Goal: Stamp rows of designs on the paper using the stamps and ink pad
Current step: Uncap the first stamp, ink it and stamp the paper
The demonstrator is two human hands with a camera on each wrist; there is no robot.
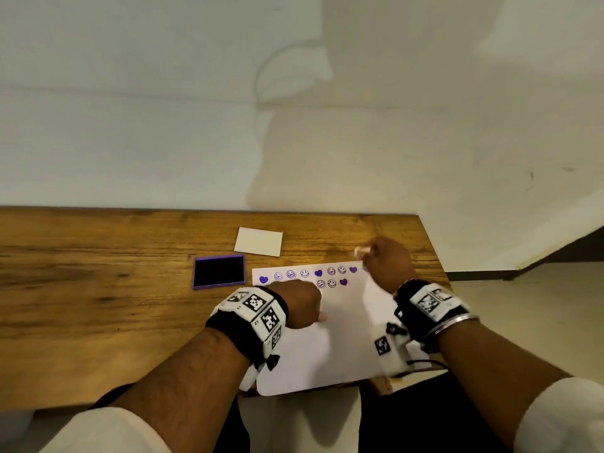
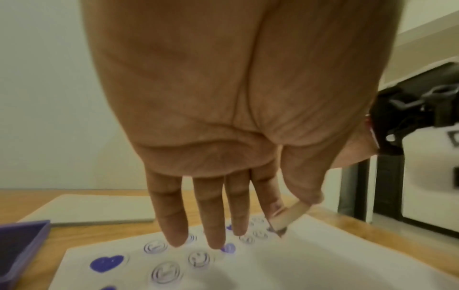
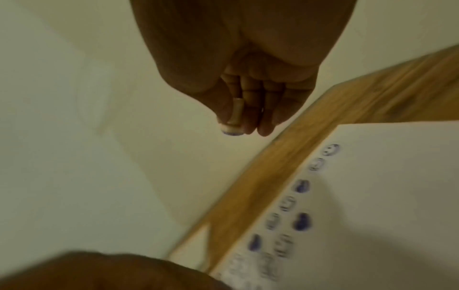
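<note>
A white paper [image 1: 343, 338] lies on the wooden table [image 1: 98, 305], with two rows of purple hearts and smiley faces along its far edge. My left hand [image 1: 304, 302] rests on the paper, its straight fingers [image 2: 213, 231] touching the prints. Its thumb and index finger pinch a small wooden stamp [image 2: 288, 215] that meets the sheet. My right hand [image 1: 387, 261] hovers above the paper's far right corner and grips another small wooden stamp [image 3: 233, 123], whose face is inked purple. The purple ink pad [image 1: 219, 271] sits open to the left of the paper.
A white rectangular card or lid [image 1: 258, 241] lies behind the ink pad. The table's far edge meets a pale wall [image 1: 294, 125], and its right edge [image 1: 434, 256] runs close beside my right hand. Bare wood stretches to the left.
</note>
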